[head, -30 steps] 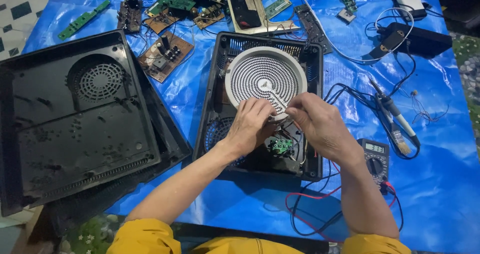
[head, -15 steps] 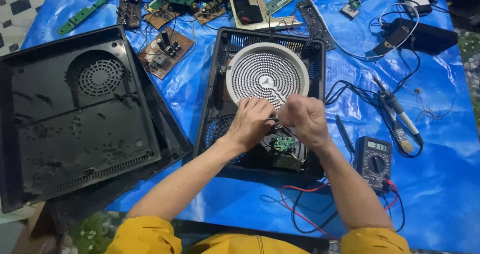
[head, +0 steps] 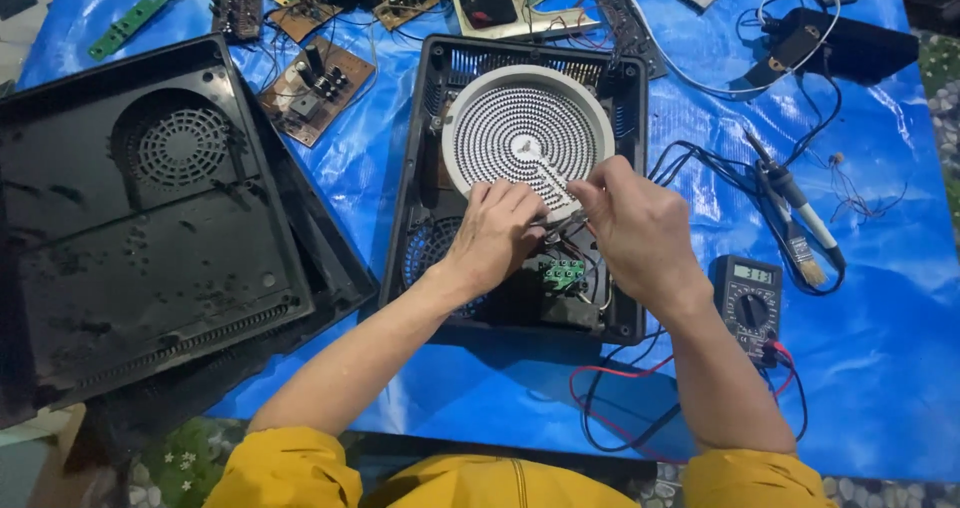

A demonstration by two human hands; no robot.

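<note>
White round coil heater (head: 520, 133): left hand (head: 497, 233) and right hand (head: 630, 230) pinch wiring at its near edge; careful fingertip seating comes next.

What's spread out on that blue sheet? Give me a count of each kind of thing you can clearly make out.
Black cooker casings: 2, the open base under the left hand and right hand, and the upturned cover
White round heating coil: 1
Multimeter: 1
Soldering iron: 1
Brush: 1
Total: 6, not counting the loose circuit boards, which are too jumbled to count.
</note>
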